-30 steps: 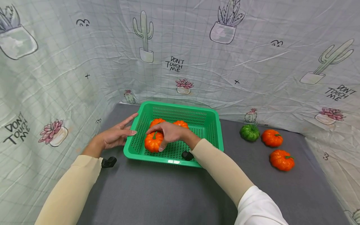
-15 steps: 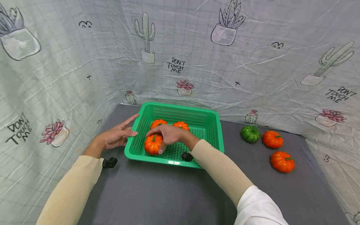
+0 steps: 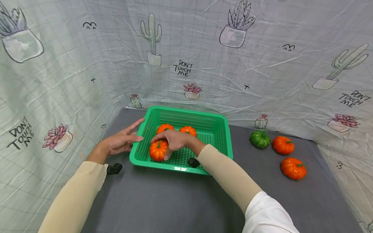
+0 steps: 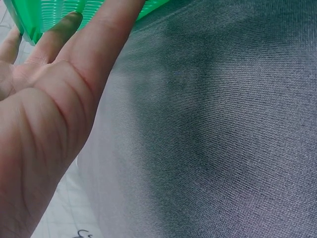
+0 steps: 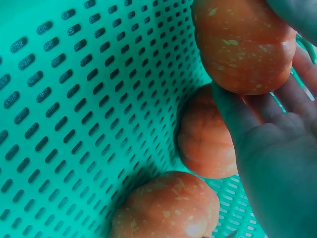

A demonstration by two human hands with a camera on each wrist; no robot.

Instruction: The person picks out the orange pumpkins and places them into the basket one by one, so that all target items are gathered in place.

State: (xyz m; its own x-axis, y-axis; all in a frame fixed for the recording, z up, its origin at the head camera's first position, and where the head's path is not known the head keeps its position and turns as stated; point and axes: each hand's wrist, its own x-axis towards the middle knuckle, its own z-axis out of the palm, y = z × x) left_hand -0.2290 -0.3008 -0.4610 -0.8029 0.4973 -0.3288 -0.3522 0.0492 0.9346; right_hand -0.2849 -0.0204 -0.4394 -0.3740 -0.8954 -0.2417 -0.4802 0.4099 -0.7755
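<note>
My right hand [image 3: 177,139] reaches into a green perforated basket [image 3: 182,170] and grips a small orange pumpkin [image 3: 157,152] near the front left corner. Thumb and fingers lie on either side of this pumpkin [image 5: 242,49] in the right wrist view. Two more orange pumpkins sit farther back in the basket, one at the left [image 3: 164,128] and another near the middle [image 3: 188,130]. My left hand [image 3: 120,142] rests against the basket's left end, thumb at the rim and fingers extended. In the left wrist view, its fingertips meet the green wall [image 4: 54,15].
On the grey table [image 3: 163,200], right of the basket, lie a green pumpkin [image 3: 260,139] and two orange pumpkins, one behind [image 3: 283,145] and one in front [image 3: 293,168]. A cactus-print cloth [image 3: 204,71] hangs close behind and on both sides.
The whole view has shifted slightly. Both hands, the basket and the pumpkins otherwise keep nearly the same places, with my right hand on the same pumpkin throughout.
</note>
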